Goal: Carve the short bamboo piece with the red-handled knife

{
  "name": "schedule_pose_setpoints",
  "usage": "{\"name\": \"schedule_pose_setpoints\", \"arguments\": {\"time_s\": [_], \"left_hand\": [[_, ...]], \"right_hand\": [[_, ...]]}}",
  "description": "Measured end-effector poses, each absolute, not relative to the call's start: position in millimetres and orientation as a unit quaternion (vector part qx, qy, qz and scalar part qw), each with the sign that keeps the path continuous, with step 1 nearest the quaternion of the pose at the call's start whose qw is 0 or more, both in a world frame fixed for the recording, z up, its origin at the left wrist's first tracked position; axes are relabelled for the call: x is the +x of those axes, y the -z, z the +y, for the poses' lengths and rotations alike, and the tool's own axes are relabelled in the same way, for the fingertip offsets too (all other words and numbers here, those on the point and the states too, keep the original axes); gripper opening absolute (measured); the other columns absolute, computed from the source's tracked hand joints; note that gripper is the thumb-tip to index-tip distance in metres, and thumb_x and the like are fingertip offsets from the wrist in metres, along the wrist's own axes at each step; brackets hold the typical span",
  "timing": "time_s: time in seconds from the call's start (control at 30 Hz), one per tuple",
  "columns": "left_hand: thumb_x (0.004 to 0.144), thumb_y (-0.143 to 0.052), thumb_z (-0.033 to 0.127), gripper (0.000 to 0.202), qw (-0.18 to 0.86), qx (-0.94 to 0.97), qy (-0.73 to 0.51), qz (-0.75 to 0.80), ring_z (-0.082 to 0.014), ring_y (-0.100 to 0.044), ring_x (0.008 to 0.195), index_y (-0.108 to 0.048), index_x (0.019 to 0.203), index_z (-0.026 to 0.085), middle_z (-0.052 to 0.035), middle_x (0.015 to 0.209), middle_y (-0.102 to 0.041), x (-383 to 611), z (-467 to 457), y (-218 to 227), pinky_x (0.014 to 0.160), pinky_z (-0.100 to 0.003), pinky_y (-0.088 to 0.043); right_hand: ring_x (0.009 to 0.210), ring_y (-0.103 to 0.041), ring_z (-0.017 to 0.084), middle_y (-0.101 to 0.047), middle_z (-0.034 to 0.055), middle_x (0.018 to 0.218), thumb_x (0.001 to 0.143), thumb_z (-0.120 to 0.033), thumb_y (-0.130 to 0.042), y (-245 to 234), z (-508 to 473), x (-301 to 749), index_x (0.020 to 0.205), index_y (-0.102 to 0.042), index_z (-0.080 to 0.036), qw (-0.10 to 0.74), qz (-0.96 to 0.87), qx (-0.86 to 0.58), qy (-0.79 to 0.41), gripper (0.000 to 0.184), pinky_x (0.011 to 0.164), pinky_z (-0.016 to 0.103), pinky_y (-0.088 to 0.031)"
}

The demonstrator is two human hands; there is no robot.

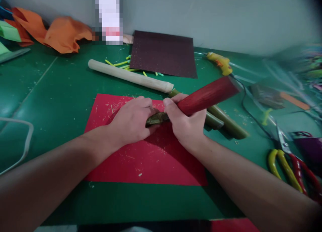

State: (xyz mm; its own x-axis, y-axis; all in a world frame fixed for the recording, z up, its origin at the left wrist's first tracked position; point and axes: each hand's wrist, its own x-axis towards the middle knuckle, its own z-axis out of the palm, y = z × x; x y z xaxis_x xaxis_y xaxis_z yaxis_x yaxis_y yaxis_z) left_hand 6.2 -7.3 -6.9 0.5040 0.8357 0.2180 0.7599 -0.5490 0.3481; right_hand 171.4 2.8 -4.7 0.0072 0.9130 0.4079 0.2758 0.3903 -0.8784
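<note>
My right hand (187, 119) is closed round a thick red wooden handle (208, 96) that slants up to the right. Whatever blade or head the handle carries is hidden. My left hand (133, 121) is closed on a short dark green piece of bamboo (158, 119), which lies low between both hands. My right thumb and fingertips are close to the bamboo's right end. Beneath both hands is a red sheet (120, 170) strewn with pale shavings.
A pale peeled stick (129, 76) lies behind my hands. Green bamboo tubes (227, 124) rest to the right. Farther back are a dark brown sheet (163, 54), a yellow glue gun (220, 62) and orange fabric (65, 34). Scissors (286, 154) lie at right on the green table (120, 205).
</note>
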Motion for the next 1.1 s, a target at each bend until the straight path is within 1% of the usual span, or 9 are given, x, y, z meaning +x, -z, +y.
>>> {"name": "schedule_pose_setpoints", "arguments": {"time_s": [0.1,0.27,0.37,0.5,0.63,0.77,0.9,1.1], "left_hand": [[0.087,-0.064,0.038,0.025,0.108,0.859,-0.183,0.465,-0.024,-0.056,0.085,-0.074,0.095,0.016,-0.0075,0.091,-0.064,6.5,-7.7,6.2,0.07,-0.037,-0.045],[0.086,-0.065,0.037,0.025,0.125,0.854,-0.191,0.467,-0.0236,-0.056,0.085,-0.073,0.091,0.015,-0.0081,0.091,-0.064,6.6,-7.9,7.9,0.072,-0.038,-0.046],[0.086,-0.064,0.038,0.026,0.12,0.857,-0.202,0.459,-0.0234,-0.055,0.083,-0.072,0.091,0.014,-0.0082,0.09,-0.063,6.4,-7.5,9.0,0.072,-0.039,-0.046],[0.087,-0.063,0.038,0.026,0.114,0.858,-0.196,0.461,-0.0238,-0.055,0.083,-0.073,0.092,0.014,-0.0082,0.09,-0.063,6.3,-7.7,8.0,0.071,-0.039,-0.046],[0.087,-0.062,0.036,0.026,0.118,0.855,-0.183,0.47,-0.0254,-0.056,0.085,-0.074,0.094,0.014,-0.0091,0.091,-0.064,6.4,-8.5,6.3,0.071,-0.04,-0.046],[0.086,-0.063,0.036,0.024,0.126,0.852,-0.182,0.475,-0.0242,-0.055,0.084,-0.073,0.093,0.015,-0.0084,0.092,-0.063,7.3,-8.9,6.7,0.07,-0.039,-0.046],[0.086,-0.063,0.037,0.025,0.132,0.848,-0.183,0.479,-0.0238,-0.055,0.084,-0.073,0.09,0.015,-0.0078,0.09,-0.062,7.9,-8.8,7.6,0.07,-0.038,-0.045],[0.086,-0.064,0.036,0.026,0.117,0.859,-0.193,0.46,-0.0231,-0.054,0.084,-0.072,0.094,0.013,-0.0082,0.091,-0.062,6.7,-7.5,9.0,0.073,-0.038,-0.045]], "right_hand": [[0.054,-0.05,0.012,-0.053,-0.0039,0.057,0.083,-0.03,-0.066,4.2,3.6,172.1,0.061,-0.056,-0.023,0.529,-0.644,-0.467,-0.295,0.025,0.055,0.028,-0.046],[0.052,-0.047,0.011,-0.05,-0.0042,0.052,0.08,-0.024,-0.064,3.7,2.2,173.2,0.054,-0.053,-0.022,0.516,-0.658,-0.451,-0.312,0.028,0.052,0.026,-0.043],[0.051,-0.046,0.01,-0.049,-0.0047,0.052,0.079,-0.023,-0.065,3.7,0.9,172.5,0.055,-0.053,-0.022,0.512,-0.662,-0.449,-0.312,0.026,0.05,0.026,-0.042],[0.055,-0.051,0.011,-0.055,-0.0038,0.058,0.079,-0.026,-0.068,3.1,1.1,170.9,0.06,-0.057,-0.023,0.533,-0.64,-0.459,-0.309,0.023,0.053,0.027,-0.044],[0.052,-0.047,0.011,-0.051,-0.0045,0.056,0.084,-0.03,-0.068,2.4,3.1,170.9,0.063,-0.057,-0.023,0.54,-0.631,-0.452,-0.327,0.024,0.054,0.028,-0.044],[0.051,-0.045,0.011,-0.047,-0.0045,0.054,0.084,-0.026,-0.064,2.3,3.4,172.1,0.058,-0.053,-0.023,0.536,-0.628,-0.446,-0.346,0.028,0.054,0.029,-0.044],[0.054,-0.047,0.011,-0.049,-0.0037,0.054,0.08,-0.022,-0.063,0.8,2.3,172.4,0.054,-0.053,-0.022,0.523,-0.635,-0.46,-0.333,0.028,0.054,0.027,-0.043],[0.051,-0.044,0.01,-0.046,-0.0046,0.051,0.079,-0.022,-0.063,-0.6,0.5,171.3,0.053,-0.05,-0.021,0.502,-0.659,-0.46,-0.32,0.029,0.05,0.026,-0.04]]}}
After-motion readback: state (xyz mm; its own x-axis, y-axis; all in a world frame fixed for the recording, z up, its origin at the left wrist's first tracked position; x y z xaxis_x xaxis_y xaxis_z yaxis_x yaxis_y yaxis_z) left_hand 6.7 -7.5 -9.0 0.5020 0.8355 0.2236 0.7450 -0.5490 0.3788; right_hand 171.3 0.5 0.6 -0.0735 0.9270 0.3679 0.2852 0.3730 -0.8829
